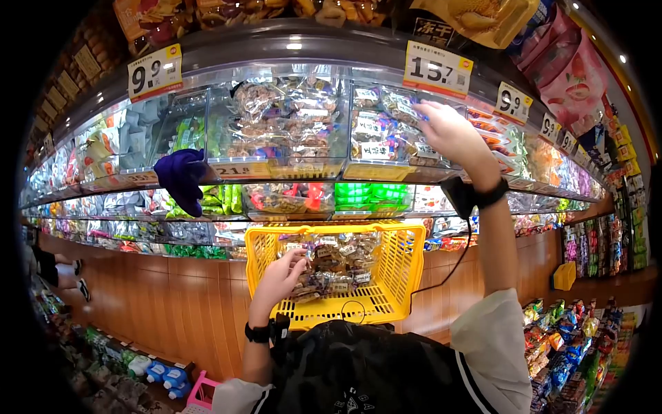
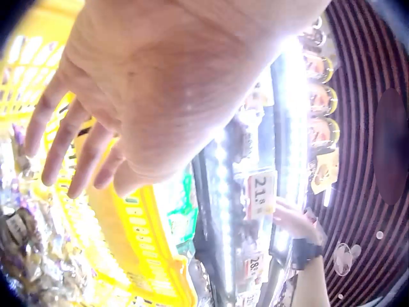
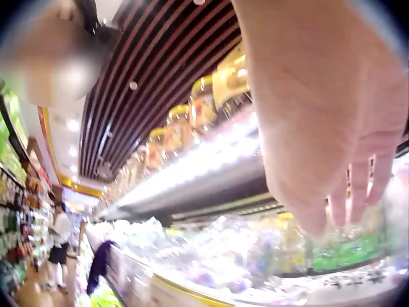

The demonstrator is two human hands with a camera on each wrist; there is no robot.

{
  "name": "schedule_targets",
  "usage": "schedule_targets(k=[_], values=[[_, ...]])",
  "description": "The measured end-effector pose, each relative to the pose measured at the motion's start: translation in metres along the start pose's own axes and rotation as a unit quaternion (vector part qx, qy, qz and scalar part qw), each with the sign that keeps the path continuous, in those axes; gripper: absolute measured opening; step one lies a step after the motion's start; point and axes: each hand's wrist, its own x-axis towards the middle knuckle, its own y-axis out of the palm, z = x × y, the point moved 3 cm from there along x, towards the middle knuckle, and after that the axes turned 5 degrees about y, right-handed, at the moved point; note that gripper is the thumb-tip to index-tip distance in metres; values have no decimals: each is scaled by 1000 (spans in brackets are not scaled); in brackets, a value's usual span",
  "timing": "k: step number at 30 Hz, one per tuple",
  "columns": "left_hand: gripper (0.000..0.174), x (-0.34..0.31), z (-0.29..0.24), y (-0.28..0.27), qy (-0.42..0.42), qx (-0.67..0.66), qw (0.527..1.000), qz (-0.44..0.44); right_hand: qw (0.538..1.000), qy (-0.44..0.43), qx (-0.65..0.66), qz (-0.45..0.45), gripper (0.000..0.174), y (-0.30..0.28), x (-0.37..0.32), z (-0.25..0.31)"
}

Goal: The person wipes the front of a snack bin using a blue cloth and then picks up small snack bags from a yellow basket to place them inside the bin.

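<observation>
My right hand (image 1: 452,131) reaches into a clear shelf bin, its fingers at a small wrapped packet (image 1: 402,107) with a white label. In the right wrist view that hand (image 3: 326,121) has its fingers extended over shiny packets (image 3: 217,249); contact is hidden there. Over the left part of a yellow basket (image 1: 414,265) my left hand (image 1: 279,278) hovers with relaxed fingers, above several wrapped packets (image 1: 338,259) lying inside. The left wrist view shows this hand (image 2: 140,96) with spread fingers holding nothing, beside the basket wall (image 2: 137,249).
A purple cloth-like thing (image 1: 183,179) hangs on the shelf edge left of the bins. Price tags (image 1: 438,67) line the rail above. A black cable runs from the right wrist down by the basket. Another person (image 3: 59,243) stands in the aisle.
</observation>
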Motion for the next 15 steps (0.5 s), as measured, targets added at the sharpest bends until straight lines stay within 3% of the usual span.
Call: schedule_targets(k=[2,4,5,6,7,8,10,11,13,14,15], values=[[36,11,34,16,-38,21,999,17,998,-7,54,-18,33,-36,-18,39],[39,27,69,38,-83,106,988,82,956,3,271,113,34,-59,-52,66],[38,36,70,46,-131,83,979,136,962,-36,229,142,38,-56,-88,63],[38,40,72,56,-133,83,978,138,862,47,360,354,43,-75,-86,89],[39,46,75,69,-90,129,971,180,823,4,379,424,47,-69,-100,93],[39,50,78,82,-46,175,958,223,811,-27,441,383,45,-57,-117,96],[41,55,83,109,37,140,952,269,760,79,458,455,43,-36,-142,93],[34,55,83,123,29,111,957,266,758,83,460,454,43,-25,-156,92],[40,63,106,157,-23,138,931,337,806,91,388,438,43,-1,-177,86],[43,63,118,172,-38,165,913,370,806,93,388,437,43,5,-186,87],[45,62,115,178,-51,200,895,394,777,112,430,447,44,10,-195,92]])
